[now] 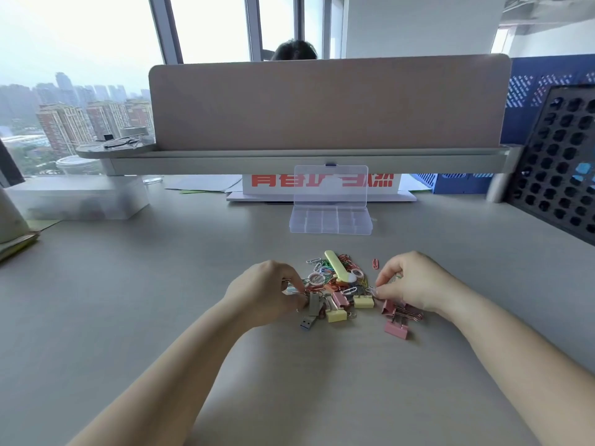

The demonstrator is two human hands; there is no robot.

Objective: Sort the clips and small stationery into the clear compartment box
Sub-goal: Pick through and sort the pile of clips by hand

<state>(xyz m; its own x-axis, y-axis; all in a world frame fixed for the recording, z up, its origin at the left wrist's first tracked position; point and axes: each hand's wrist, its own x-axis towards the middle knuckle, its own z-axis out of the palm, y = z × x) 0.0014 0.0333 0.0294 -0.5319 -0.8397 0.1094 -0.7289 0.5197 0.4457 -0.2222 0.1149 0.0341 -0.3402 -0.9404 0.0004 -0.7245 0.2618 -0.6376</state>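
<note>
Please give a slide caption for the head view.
Left hand and right hand pick at the clip pile before the open compartment box.

Flat, bright daylight comes from the tall glass windows (212, 27) at the back, where the sky (64, 33) is blown out to white and the distant towers (64, 123) are hazy, leaving the smooth grey desk top (128, 300) evenly lit with only faint, soft-edged shadows beneath the forearms (180, 365). The wide lens bows the pinkish-beige desk partition (322, 104) and tilts the black perforated panel (560, 156) at the right edge. Detail is soft throughout: the clear plastic compartment box (330, 220) looks milky, and the heap of small coloured clips (341, 284) blurs together.
</note>
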